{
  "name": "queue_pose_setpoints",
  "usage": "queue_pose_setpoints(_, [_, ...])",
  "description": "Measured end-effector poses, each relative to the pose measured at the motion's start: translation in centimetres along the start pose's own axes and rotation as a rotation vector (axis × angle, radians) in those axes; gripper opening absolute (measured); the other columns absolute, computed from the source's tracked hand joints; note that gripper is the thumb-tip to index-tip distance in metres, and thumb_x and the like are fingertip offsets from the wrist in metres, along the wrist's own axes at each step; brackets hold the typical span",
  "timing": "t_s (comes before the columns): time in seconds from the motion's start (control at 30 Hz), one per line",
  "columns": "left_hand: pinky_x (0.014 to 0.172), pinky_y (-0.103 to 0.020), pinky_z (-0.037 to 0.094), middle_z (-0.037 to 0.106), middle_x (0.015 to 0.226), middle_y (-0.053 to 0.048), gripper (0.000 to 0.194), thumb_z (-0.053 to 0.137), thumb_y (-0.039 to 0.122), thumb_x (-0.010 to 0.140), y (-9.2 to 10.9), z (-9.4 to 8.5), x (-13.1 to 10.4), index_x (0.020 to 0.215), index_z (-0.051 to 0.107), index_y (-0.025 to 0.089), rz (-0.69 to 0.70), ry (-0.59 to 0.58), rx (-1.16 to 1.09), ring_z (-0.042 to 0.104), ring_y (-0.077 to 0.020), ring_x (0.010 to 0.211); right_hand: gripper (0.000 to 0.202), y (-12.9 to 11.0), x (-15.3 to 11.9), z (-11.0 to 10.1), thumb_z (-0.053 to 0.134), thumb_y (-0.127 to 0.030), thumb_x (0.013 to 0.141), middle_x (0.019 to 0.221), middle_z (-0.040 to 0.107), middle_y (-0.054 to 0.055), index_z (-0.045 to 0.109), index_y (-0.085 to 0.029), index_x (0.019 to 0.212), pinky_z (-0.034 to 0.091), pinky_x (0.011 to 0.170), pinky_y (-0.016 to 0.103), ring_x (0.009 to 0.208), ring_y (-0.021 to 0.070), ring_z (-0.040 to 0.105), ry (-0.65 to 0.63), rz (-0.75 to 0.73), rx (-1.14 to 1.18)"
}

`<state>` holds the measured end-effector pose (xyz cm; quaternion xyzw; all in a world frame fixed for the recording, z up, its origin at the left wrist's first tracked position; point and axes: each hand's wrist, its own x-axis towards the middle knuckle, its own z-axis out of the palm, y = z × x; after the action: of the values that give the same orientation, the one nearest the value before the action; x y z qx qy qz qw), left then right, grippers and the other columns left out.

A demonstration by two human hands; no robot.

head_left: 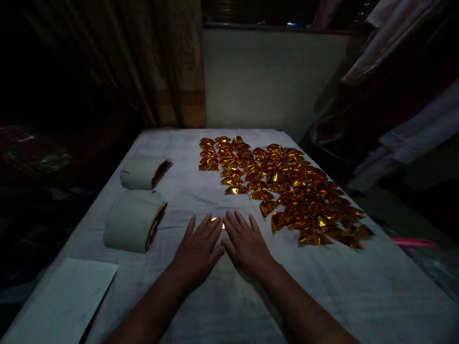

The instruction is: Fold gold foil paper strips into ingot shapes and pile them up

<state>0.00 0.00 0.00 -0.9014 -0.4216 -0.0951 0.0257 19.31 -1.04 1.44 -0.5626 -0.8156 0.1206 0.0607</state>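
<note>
At the middle of a white-covered table (222,310), between the two hands, a small piece of gold foil (223,226). Only slivers show past the fingers: bright yellow-gold, shiny, catching light at the far edge and in the gap between the hands. Rest of it hidden; outline and folds cannot be told.

Left hand (200,244): palm down, flat, fingers extended and slightly spread, fingertips at the foil's left part. Right hand (247,241): likewise palm down and flat, fingers a little apart, index fingertip beside the foil's right part. Thumbs point inward, tips close together; contact between them cannot be told.

Beyond and to the right, many folded gold pieces (278,177), amber to deep orange, glossy, creased, many with pointed ends. Loose rows at the far side, crowded and overlapping toward the right edge.

On the left, two curved stacks (131,224), pale outside, darker and yellowish at the exposed edge. Nearer, a flat pale sheet (60,298) at the table's left corner. Light dim throughout.
</note>
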Motion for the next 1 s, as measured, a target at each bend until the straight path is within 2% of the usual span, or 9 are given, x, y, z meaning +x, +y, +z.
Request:
queue_pose_setpoints(0.27, [0.123, -0.054, 0.008, 0.050, 0.152, -0.003, 0.056, 0.039, 0.047, 0.101, -2.3, -1.1, -2.1, 0.153, 0.035, 0.027, -0.004, 0.007, 0.017, 0.037, -0.0266, 0.145, 0.056, 0.3, 0.1, 0.4, 0.038, -0.046, 0.103, 0.161, 0.030, 0.006, 0.039, -0.020, 0.152, 0.013, 0.121, 0.059, 0.150, 0.0303, 0.023, 0.055, -0.001, -0.008])
queue_pose_setpoints(0.4, [0.121, -0.056, 0.010, 0.055, 0.148, -0.003, 0.050, 0.040, 0.043, 0.101, -2.8, -1.8, -2.9, 0.149, 0.043, 0.027, -0.035, 0.021, 0.026, 0.041, -0.0289, 0.141, 0.057, 0.3, 0.1, 0.6, 0.040, -0.047, 0.103, 0.161, 0.031, 0.006, 0.039, -0.019, 0.152, 0.014, 0.121, 0.060, 0.150, 0.0311, 0.023, 0.063, 0.001, 0.003])
queue_pose_setpoints(0.5, [0.119, -0.056, 0.014, 0.063, 0.138, -0.005, 0.040, 0.042, 0.034, 0.101, -2.3, -2.2, -2.2, 0.138, 0.054, 0.023, -0.069, 0.064, 0.006, 0.048, -0.0295, 0.135, 0.055, 0.3, 0.3, 0.6, 0.041, -0.046, 0.103, 0.161, 0.032, 0.006, 0.041, -0.019, 0.151, 0.015, 0.120, 0.061, 0.149, 0.0317, 0.024, 0.081, 0.005, 0.003])
queue_pose_setpoints(0.57, [0.117, -0.053, 0.023, 0.069, 0.127, -0.007, 0.033, 0.045, 0.027, 0.100, -2.0, -2.4, -1.4, 0.128, 0.062, 0.022, -0.108, 0.092, -0.024, 0.057, -0.0276, 0.124, 0.053, 0.2, 0.3, 0.7, 0.042, -0.044, 0.102, 0.160, 0.035, 0.006, 0.043, -0.020, 0.150, 0.017, 0.120, 0.060, 0.149, 0.0317, 0.026, 0.104, 0.004, 0.000])
queue_pose_setpoints(0.7, [0.094, -0.044, 0.046, 0.072, 0.105, -0.006, 0.023, 0.055, 0.024, 0.095, -1.9, -2.4, 0.1, 0.114, 0.067, 0.023, -0.184, 0.092, -0.061, 0.064, -0.0248, 0.096, 0.048, 0.1, 0.3, 0.8, 0.047, -0.039, 0.101, 0.156, 0.043, 0.007, 0.049, -0.021, 0.145, 0.022, 0.119, 0.056, 0.146, 0.0305, 0.031, 0.171, -0.001, -0.002])
queue_pose_setpoints(0.8, [0.080, -0.040, 0.048, 0.070, 0.094, -0.005, 0.019, 0.059, 0.024, 0.093, -2.3, -2.1, 0.5, 0.110, 0.069, 0.024, -0.206, 0.076, -0.054, 0.064, -0.0242, 0.086, 0.045, 0.2, 0.1, 0.9, 0.051, -0.036, 0.099, 0.153, 0.047, 0.008, 0.053, -0.021, 0.142, 0.025, 0.118, 0.054, 0.144, 0.0296, 0.036, 0.217, -0.008, 0.010])
queue_pose_setpoints(1.0, [0.077, -0.037, 0.046, 0.068, 0.091, -0.004, 0.020, 0.052, 0.024, 0.097, -2.7, -1.6, 0.5, 0.109, 0.068, 0.023, -0.181, 0.136, -0.065, 0.062, -0.0225, 0.084, 0.045, 0.5, 0.2, 1.0, 0.053, -0.026, 0.096, 0.144, 0.056, 0.011, 0.054, -0.018, 0.140, 0.031, 0.115, 0.051, 0.135, 0.0287, 0.046, 0.318, -0.084, 0.084])
